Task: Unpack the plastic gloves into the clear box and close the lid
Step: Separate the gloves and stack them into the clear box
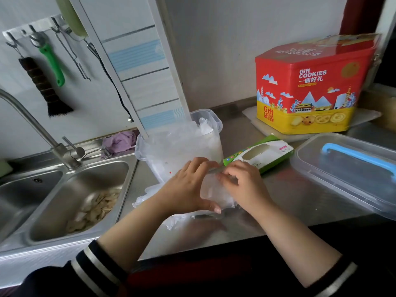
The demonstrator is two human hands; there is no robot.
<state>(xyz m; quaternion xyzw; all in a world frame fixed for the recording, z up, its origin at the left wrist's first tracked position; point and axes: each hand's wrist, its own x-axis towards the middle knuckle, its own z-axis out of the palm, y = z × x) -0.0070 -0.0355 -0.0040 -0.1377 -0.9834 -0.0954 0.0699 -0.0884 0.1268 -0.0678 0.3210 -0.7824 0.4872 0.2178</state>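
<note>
Head view: both hands' fingers pinch translucent gloves (214, 191) (edges indistinct) before the half-hidden clear box (182, 144).

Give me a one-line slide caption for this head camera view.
Both hands, left and right, grip a wad of plastic gloves before the glove-filled clear box; its lid lies aside.
</note>
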